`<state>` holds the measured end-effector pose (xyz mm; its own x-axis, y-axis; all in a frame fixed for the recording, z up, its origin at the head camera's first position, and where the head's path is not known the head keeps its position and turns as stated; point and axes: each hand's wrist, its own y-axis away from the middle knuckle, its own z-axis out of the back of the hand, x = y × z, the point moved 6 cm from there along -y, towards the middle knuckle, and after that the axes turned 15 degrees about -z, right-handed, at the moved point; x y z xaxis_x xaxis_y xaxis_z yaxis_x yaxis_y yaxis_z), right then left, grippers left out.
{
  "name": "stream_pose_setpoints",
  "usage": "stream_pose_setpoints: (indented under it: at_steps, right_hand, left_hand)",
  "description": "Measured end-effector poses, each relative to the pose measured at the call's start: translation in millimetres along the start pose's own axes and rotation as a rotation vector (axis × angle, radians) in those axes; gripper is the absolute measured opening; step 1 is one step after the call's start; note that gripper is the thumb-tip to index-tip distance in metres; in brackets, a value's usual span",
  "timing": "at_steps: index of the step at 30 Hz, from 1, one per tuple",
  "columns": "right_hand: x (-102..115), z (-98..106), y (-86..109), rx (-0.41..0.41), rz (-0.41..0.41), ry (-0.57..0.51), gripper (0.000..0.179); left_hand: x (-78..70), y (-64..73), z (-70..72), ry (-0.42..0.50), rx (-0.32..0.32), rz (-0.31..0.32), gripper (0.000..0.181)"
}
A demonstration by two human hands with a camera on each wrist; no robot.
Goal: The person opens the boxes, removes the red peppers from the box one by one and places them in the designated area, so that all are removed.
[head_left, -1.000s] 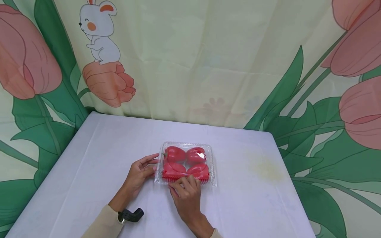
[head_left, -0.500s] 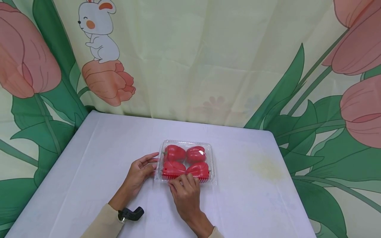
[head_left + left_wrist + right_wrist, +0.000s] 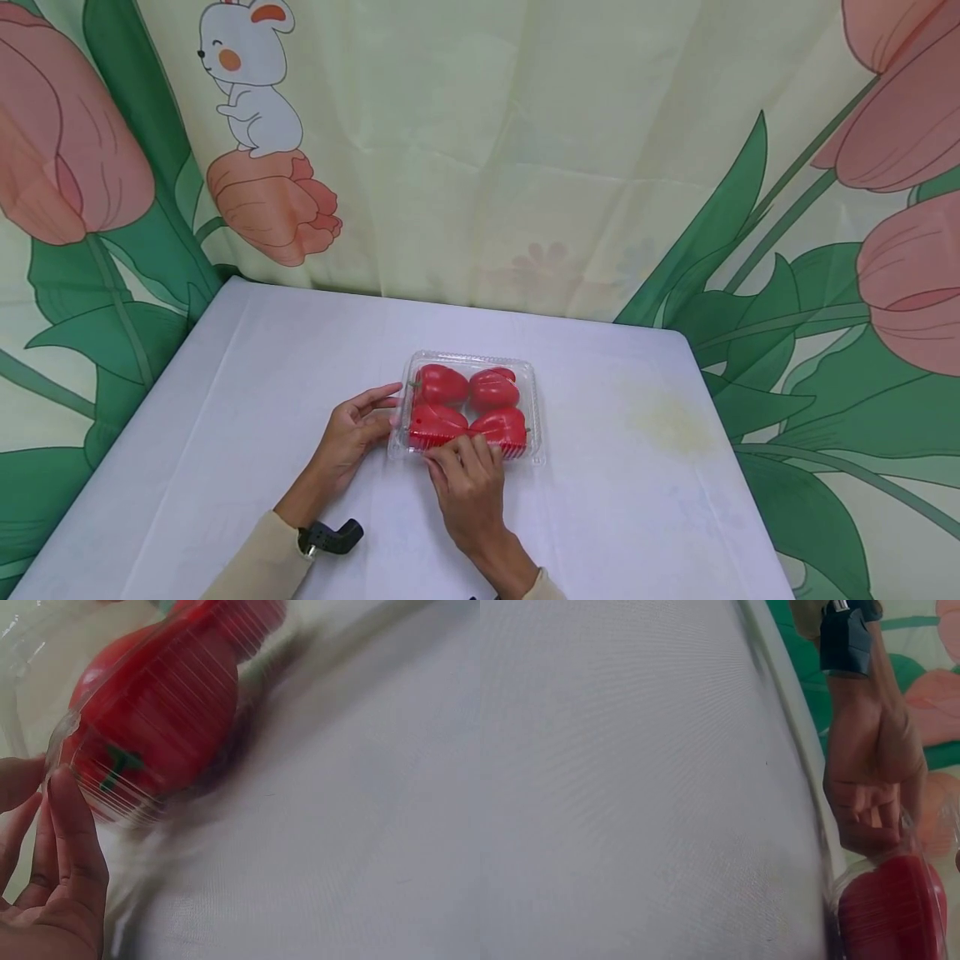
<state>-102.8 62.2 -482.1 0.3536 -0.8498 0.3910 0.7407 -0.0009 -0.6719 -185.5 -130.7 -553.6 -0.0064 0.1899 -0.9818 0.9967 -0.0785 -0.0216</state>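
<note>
A clear plastic clamshell box [image 3: 537, 417] with several red tomatoes [image 3: 493, 392] inside lies on the white-covered table. One tomato [image 3: 161, 712] shows its green stem through the ribbed side wall in the left wrist view. My left hand [image 3: 351, 440] is at the box's left edge, its thumb and fingertips pinching the thin plastic rim [image 3: 61, 742]. At the front edge, my right hand [image 3: 474, 493] has its fingers bent over the rim, with thumb and forefinger pinching near the front left corner. The right palm is hidden from above.
The white tablecloth [image 3: 622, 500] spreads around the box on all sides. A curtain [image 3: 465, 167] printed with tulips and a rabbit hangs behind the table's far edge. A black wrist camera [image 3: 335, 537] is strapped on the left wrist.
The bright glare on the lid over the back right tomato has faded. Both hands keep nearly the same places on the box.
</note>
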Motion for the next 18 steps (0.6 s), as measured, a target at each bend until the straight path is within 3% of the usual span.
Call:
stream_pose_setpoints:
  at_steps: [18]
  right_hand:
    - [4,10,-12.1,-0.033,0.013,-0.024,0.030]
  left_hand:
    - [-0.9,-3.0,-1.5,0.001,-0.008,-0.004,0.056]
